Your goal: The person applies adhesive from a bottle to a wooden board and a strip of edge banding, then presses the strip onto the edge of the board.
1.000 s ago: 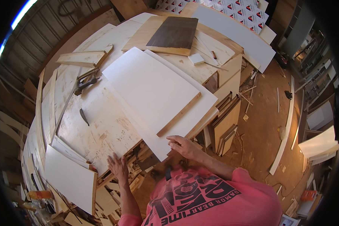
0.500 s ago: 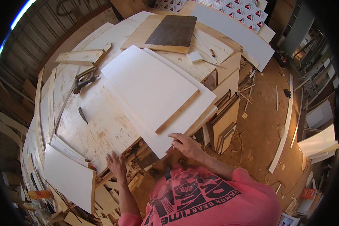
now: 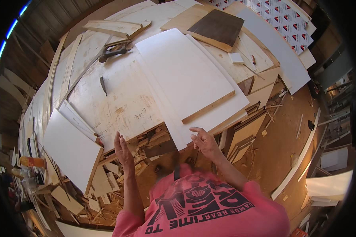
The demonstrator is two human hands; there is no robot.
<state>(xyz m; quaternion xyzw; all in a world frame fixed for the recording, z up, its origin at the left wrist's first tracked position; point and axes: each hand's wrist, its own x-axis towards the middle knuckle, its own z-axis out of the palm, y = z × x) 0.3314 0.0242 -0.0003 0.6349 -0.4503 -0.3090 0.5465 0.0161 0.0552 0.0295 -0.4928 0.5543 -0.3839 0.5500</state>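
My left hand (image 3: 124, 151) is held at the front edge of the worktable (image 3: 124, 108), its fingers straight and nothing in them. My right hand (image 3: 206, 143) hovers by the near corner of the white boards, index finger stretched out and the others loosely bent, holding nothing. Closest to it is a white panel (image 3: 186, 75) with a bare wooden edge, lying on top of a larger white sheet (image 3: 238, 103). To the left of my left hand, another white panel (image 3: 71, 148) leans out over the table's edge.
A black-handled tool (image 3: 114, 52) lies by a long thin bar, near a small dark serrated strip (image 3: 103, 85). Farther back are a dark brown board (image 3: 217, 29) and a small white block (image 3: 236, 58). Wood offcuts (image 3: 105, 181) litter the floor; panels (image 3: 245, 136) stand at the right.
My view has shifted, so the table and boards appear farther right and higher. My left hand has lifted from the table edge, turning edge-on; my right hand still hovers beside the boards.
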